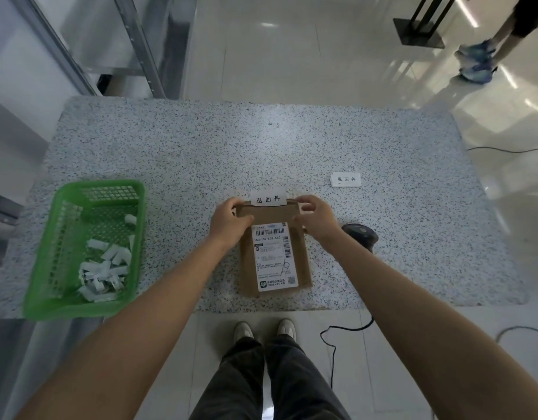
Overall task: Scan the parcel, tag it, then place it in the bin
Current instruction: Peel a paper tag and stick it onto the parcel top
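A flat brown cardboard parcel [273,213] with a white shipping label [275,257] lies on the speckled table near its front edge. A white tag [268,197] with black characters sticks out past the parcel's far end. My left hand [229,224] pinches the tag's left end and rests on the parcel's far left corner. My right hand [314,219] pinches the tag's right end at the far right corner. The green plastic bin [134,189] stands at the table's left front.
The bin holds several white paper scraps [104,271]. A stack of white tags [345,179] lies to the right of the parcel. A black handheld scanner [360,234] sits behind my right wrist, its cable hanging to the floor. Another person's legs [486,53] stand far right.
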